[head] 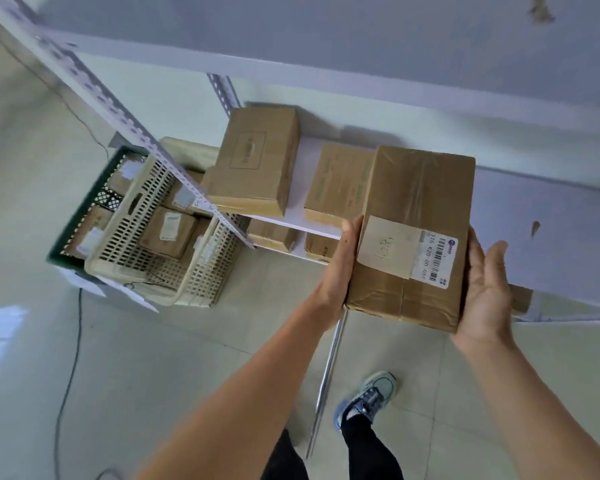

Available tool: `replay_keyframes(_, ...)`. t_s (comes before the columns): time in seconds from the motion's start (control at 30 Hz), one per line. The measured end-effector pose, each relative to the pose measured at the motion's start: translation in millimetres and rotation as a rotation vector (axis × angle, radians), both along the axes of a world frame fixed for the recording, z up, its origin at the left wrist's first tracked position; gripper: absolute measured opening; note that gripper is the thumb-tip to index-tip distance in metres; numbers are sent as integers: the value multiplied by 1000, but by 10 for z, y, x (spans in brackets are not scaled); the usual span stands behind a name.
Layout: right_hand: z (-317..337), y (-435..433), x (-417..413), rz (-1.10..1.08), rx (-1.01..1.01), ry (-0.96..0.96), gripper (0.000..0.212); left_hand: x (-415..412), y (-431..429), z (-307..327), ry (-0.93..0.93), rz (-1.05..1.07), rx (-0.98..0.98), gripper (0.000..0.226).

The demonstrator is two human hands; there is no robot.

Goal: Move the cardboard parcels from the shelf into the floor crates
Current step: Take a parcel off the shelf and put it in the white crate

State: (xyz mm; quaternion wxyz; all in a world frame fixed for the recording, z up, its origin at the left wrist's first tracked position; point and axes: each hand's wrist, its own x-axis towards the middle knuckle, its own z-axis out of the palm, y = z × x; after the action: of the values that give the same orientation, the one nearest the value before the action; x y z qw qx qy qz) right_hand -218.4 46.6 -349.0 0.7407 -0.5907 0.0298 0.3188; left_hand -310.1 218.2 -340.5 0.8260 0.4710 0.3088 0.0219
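I hold a taped cardboard parcel (413, 233) with a barcode label in front of the white shelf (302, 221). My left hand (336, 271) grips its left edge, thumb on top and fingers underneath. My right hand (485, 289) cups its right edge, palm up. Two more parcels lie on the shelf: a large one (253, 161) at the left and a flatter one (340, 181) partly behind the held parcel. On the floor to the left stand a beige slotted crate (160, 237) and a green crate (84, 216), both with several parcels inside.
A perforated metal upright (125, 116) of the rack crosses in front of the crates. Lower shelves hold more parcels (271, 233). A dark cable (73, 358) runs over the tiled floor at the left. My shoe (368, 400) and a chrome bar (326, 379) are below the parcel.
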Motion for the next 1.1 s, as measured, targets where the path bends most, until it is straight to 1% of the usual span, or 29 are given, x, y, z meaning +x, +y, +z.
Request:
replay_keyframes(0.07, 139, 121, -211, 38, -8, -10, 91, -266, 110, 134, 18, 1, -20, 63)
replay_keyframes(0.13, 265, 281, -459, 77, -2, -24, 90, -574, 257, 258, 29, 6, -41, 62)
replay_keyframes(0.23, 442, 572, -887, 139, 9, -42, 91, -1092, 517, 462, 5, 0, -78, 56)
replay_keyframes(0.3, 548, 796, -1201, 184, 14, -48, 90, -1481, 710, 595, 7, 13, -61, 52)
replay_keyframes(0.4, 666, 1173, -1706, 251, 4, -67, 78, -2063, 1024, 723, 26, 101, -67, 63)
replay_keyframes(0.5, 735, 1573, -2206, 329, -21, -30, 64, -2632, 1356, 785, 37, 96, -121, 55)
replay_keyframes(0.57, 742, 1808, -2483, 356, -28, -11, 67, -2959, 1548, 807, 39, 97, -94, 53)
replay_keyframes(0.63, 727, 2062, -2726, 367, -39, 10, 71, -3245, 1753, 814, 81, 153, -50, 55)
replay_keyframes(0.7, 678, 2318, -2912, 357, -63, 42, 67, -3462, 1939, 769, 85, 226, -48, 67)
replay_keyframes(0.8, 577, 2706, -3109, 395, -84, 98, 57, -3691, 2242, 670, 120, 256, -36, 58)
replay_keyframes(0.87, 487, 2949, -3191, 417, -79, 126, 59, -3797, 2438, 587, 166, 268, -16, 55)
replay_keyframes(0.97, 332, 3339, -3271, 408, -89, 147, 66, -3895, 2753, 406, 230, 320, -15, 63)
replay_keyframes(1.1, 130, 3927, -3273, 401, -155, 140, 62, -3900, 3299, 212, 345, 338, -34, 61)
